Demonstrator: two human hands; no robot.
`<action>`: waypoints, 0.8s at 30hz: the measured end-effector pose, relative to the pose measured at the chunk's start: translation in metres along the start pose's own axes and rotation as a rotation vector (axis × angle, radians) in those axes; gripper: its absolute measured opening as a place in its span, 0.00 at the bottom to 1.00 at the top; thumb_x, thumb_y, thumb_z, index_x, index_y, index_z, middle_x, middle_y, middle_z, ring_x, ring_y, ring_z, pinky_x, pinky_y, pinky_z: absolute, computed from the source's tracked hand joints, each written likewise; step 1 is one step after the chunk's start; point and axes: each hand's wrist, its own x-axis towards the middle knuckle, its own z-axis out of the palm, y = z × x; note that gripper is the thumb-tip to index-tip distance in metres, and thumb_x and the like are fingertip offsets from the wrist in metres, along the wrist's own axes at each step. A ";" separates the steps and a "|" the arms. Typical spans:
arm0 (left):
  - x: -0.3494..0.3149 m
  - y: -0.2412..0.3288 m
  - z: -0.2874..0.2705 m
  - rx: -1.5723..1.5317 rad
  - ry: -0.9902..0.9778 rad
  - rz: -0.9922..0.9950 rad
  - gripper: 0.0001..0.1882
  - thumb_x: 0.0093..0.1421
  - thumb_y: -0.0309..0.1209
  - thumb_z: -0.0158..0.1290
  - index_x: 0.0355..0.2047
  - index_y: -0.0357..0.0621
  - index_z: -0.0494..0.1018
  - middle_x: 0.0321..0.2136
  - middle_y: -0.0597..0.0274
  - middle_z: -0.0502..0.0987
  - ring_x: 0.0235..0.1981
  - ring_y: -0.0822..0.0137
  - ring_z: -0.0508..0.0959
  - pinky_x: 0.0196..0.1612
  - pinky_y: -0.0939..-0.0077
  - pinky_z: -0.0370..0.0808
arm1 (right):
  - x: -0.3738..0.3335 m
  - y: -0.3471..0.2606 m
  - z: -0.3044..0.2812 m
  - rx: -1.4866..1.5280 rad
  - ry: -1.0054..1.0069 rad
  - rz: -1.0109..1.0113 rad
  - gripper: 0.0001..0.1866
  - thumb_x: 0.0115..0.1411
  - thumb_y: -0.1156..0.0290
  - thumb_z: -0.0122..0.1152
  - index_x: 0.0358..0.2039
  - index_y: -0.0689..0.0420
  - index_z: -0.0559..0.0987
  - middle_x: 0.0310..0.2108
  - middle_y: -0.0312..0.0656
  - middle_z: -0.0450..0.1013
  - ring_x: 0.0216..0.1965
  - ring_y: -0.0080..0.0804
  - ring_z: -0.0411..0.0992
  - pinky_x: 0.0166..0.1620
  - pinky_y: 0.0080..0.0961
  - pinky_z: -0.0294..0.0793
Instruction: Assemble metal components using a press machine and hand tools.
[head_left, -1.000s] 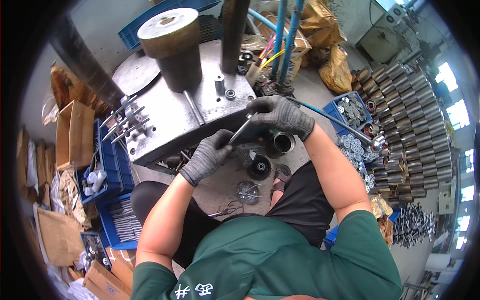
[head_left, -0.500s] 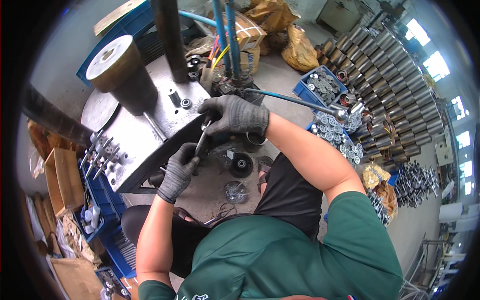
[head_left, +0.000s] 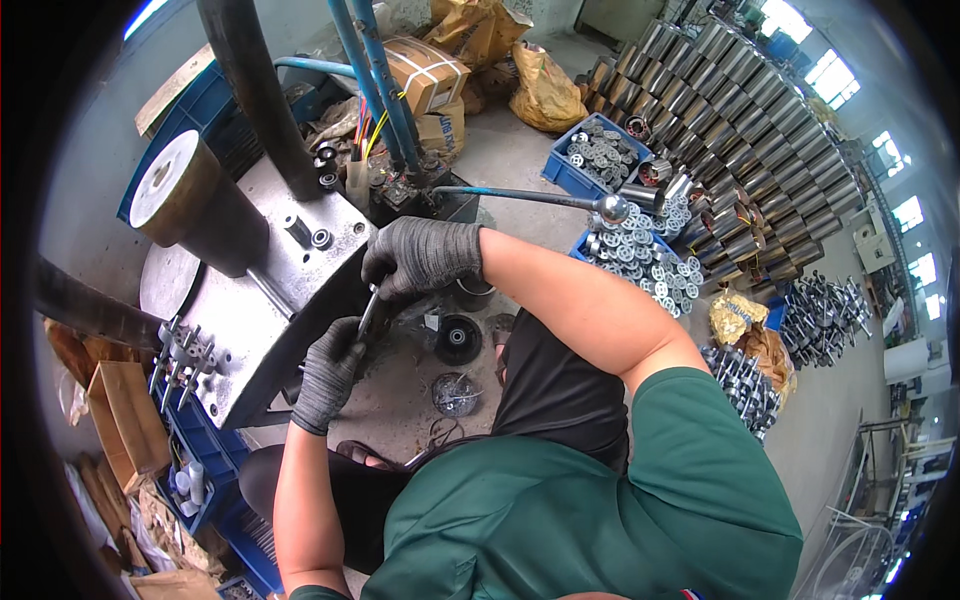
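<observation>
My left hand (head_left: 330,375), in a dark grey knit glove, is closed around the lower part of a slim metal shaft (head_left: 369,313). The shaft stands tilted, just off the near right edge of a steel press table (head_left: 230,340). Over its upper end curl the fingers of my gloved right hand (head_left: 425,258), which hide that end. Whether a small part sits there between the fingers I cannot tell. On the table lie a short metal sleeve (head_left: 297,230) and a ring bearing (head_left: 321,239). Beside them a longer rod (head_left: 270,293) lies by a big cylinder (head_left: 215,215).
A thin lever with a ball end (head_left: 612,208) sticks out to the right of the press. Blue crates (head_left: 565,172) with grey wheel-like parts stand on the floor, before stacked metal tubes (head_left: 740,120). A black round part (head_left: 457,340) lies below my right hand.
The whole view has shifted, so the table sits further left and lower. Both hands stay together on the shaft; my right fingers now cover its upper end more.
</observation>
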 end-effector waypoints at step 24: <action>-0.007 0.007 0.000 0.143 0.023 0.079 0.17 0.66 0.19 0.53 0.55 0.41 0.74 0.31 0.66 0.77 0.29 0.78 0.75 0.32 0.77 0.76 | -0.013 -0.016 0.006 -0.052 0.075 -0.134 0.15 0.49 0.67 0.76 0.36 0.58 0.83 0.33 0.45 0.76 0.36 0.43 0.79 0.39 0.36 0.78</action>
